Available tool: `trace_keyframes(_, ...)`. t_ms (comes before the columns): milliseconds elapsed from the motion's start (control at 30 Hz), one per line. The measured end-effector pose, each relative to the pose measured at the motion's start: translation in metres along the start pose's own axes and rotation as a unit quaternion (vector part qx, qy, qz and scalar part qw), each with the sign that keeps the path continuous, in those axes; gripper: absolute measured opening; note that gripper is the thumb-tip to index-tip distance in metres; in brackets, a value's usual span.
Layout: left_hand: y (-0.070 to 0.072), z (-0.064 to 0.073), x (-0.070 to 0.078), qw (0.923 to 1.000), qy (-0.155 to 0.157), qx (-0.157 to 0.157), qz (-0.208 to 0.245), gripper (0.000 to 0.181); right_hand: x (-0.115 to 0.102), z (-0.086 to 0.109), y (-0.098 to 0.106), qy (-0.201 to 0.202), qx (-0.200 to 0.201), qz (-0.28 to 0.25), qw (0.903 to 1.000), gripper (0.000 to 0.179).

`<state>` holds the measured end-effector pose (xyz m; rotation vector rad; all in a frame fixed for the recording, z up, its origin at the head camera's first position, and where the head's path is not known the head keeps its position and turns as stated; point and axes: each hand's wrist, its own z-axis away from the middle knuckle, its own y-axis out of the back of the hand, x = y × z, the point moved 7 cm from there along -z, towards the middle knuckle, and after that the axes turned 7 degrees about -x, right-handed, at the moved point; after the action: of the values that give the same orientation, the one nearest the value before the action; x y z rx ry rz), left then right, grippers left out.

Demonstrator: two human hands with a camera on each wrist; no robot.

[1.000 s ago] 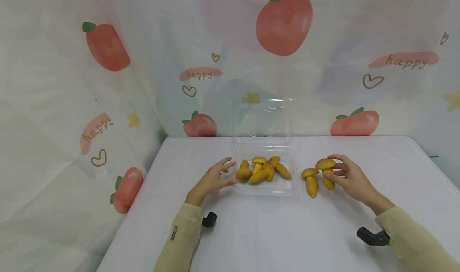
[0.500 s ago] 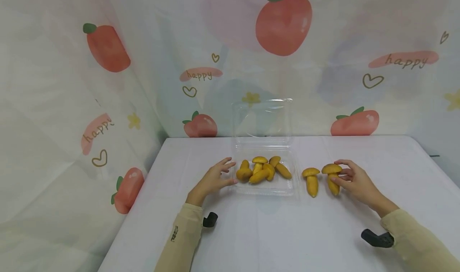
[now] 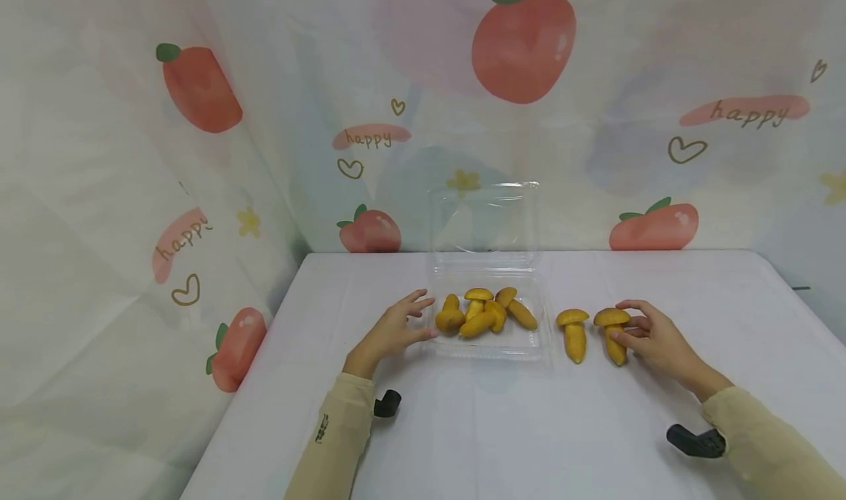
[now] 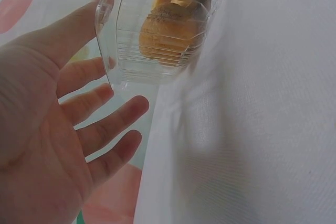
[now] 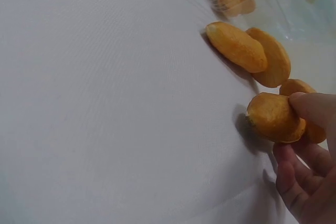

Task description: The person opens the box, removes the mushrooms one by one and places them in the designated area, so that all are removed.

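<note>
My right hand (image 3: 661, 342) pinches the stem of a yellow mushroom (image 3: 615, 344) between thumb and fingers, its brown-yellow cap up, low over the table. A matching mushroom (image 3: 575, 344) lies just left of it, cap toward the back. My left hand (image 3: 395, 331) is spread at the left side of a clear plastic clamshell box (image 3: 489, 353). In the left wrist view the thumb and fingertips (image 4: 107, 62) meet the box's rim (image 4: 100, 40), with fingers nearly straight. Several yellow mushrooms (image 3: 477, 327) lie inside the box.
The box's clear lid (image 3: 482, 221) stands raised at the back against the printed backdrop (image 3: 595, 155). A white cloth covers the table (image 3: 502, 434). Black wrist mounts (image 3: 695, 440) stick out beneath both sleeves.
My right hand has moved right and down toward the tabletop with the mushroom, widening the gap to the other loose one. The left hand and box stay in place.
</note>
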<state>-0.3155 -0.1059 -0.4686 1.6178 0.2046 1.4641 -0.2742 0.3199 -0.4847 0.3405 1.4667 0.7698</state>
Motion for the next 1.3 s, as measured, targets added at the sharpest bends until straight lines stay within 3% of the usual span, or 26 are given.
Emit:
trace_keyframes(300, -0.0005, 0.0010, 0.0008, 0.9999, -0.012, 0.001, 0.001, 0.069, 0.0013, -0.0021, -0.0036, -0.011, -0.008, 0.003, 0.9999, 0.065)
trace_keyframes(1300, 0.0012, 0.0007, 0.0009, 0.9999, 0.005, 0.005, -0.014, 0.070, 0.0082, -0.0054, -0.0021, -0.018, 0.019, 0.050, 0.9984, 0.067)
